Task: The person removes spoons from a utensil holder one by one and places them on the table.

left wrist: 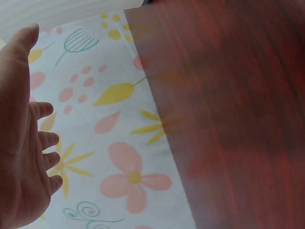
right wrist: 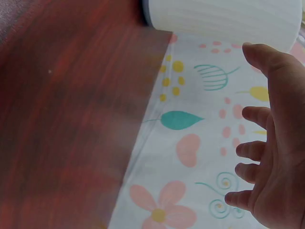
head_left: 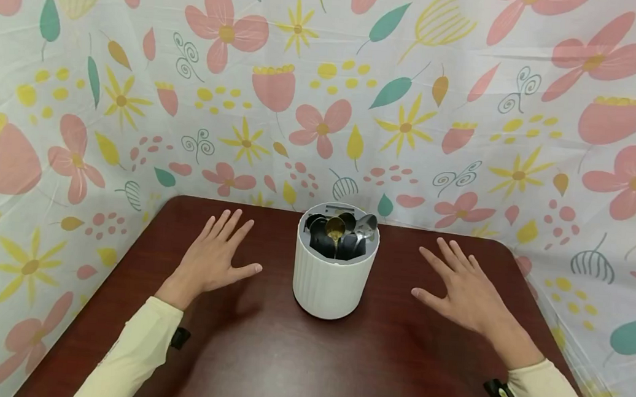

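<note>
A white ribbed utensil holder (head_left: 329, 288) stands upright near the back middle of the dark wooden table. Several spoons fill its grey top, among them a gold spoon (head_left: 335, 227), a silver spoon (head_left: 366, 225) and dark ones whose kind I cannot tell. To its left my left hand (head_left: 211, 255) is spread with straight fingers, holding nothing. My right hand (head_left: 463, 288) is spread the same way on the other side, apart from the holder. In the right wrist view the holder's wall (right wrist: 219, 19) shows beyond the thumb. The spoons' lower parts are hidden inside.
The brown table (head_left: 284, 368) has rounded back corners. Behind it and on both sides hangs a white floral cloth (head_left: 325, 88). Each wrist wears a small black device, one on the left (head_left: 180, 338) and one on the right (head_left: 497, 391), below pale yellow sleeves (head_left: 136, 346).
</note>
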`<state>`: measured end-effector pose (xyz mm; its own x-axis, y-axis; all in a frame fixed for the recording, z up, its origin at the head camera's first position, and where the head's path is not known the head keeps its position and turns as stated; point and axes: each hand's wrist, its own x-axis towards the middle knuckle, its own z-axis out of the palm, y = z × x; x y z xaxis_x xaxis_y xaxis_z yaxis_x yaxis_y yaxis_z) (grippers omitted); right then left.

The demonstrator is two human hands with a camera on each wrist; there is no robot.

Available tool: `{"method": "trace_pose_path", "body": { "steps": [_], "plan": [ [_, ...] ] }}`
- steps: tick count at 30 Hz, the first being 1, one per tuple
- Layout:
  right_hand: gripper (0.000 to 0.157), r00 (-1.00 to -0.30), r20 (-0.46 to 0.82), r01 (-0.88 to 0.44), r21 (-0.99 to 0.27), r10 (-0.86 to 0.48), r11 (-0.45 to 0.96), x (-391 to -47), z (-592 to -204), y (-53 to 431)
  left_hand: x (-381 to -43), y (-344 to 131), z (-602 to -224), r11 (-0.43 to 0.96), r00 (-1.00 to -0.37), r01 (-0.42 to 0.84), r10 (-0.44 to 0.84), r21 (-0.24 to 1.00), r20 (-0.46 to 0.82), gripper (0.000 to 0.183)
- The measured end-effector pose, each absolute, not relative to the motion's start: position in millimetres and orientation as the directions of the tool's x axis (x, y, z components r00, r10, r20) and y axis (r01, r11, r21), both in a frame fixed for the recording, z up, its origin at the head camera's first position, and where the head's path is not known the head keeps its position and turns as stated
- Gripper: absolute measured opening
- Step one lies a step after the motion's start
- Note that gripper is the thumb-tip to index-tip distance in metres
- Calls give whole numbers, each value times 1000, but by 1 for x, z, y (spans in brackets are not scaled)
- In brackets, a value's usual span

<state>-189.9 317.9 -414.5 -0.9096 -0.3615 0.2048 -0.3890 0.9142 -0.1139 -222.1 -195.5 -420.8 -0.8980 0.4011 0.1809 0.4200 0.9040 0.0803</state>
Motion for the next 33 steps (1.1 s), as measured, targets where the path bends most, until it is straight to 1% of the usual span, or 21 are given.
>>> {"method": "trace_pose_path", "body": {
  "steps": [9, 14, 18, 24, 33],
  "plan": [
    [86, -879, 229, -445, -86, -417, 891, -185, -384, 316, -222, -193, -402, 876, -863, 481, 470, 22, 184, 96],
    [85, -865, 237, -480, -129, -443, 868, -184, -365, 313, -223, -192, -389, 850, -838, 526, 511, 35, 191, 93],
    [83, -860, 231, -497, -173, -456, 850, -185, -351, 309, -222, -189, -381, 819, -818, 563, 534, 109, 213, 92],
    [83, -862, 237, -493, -187, -448, 849, -187, -336, 302, -225, -178, -371, 770, -792, 605, 555, 202, 254, 93],
    [80, -854, 257, -511, -242, -453, 825, -192, -321, 284, -226, -161, -356, 702, -794, 608, 545, 371, 269, 94]
  ]
}}
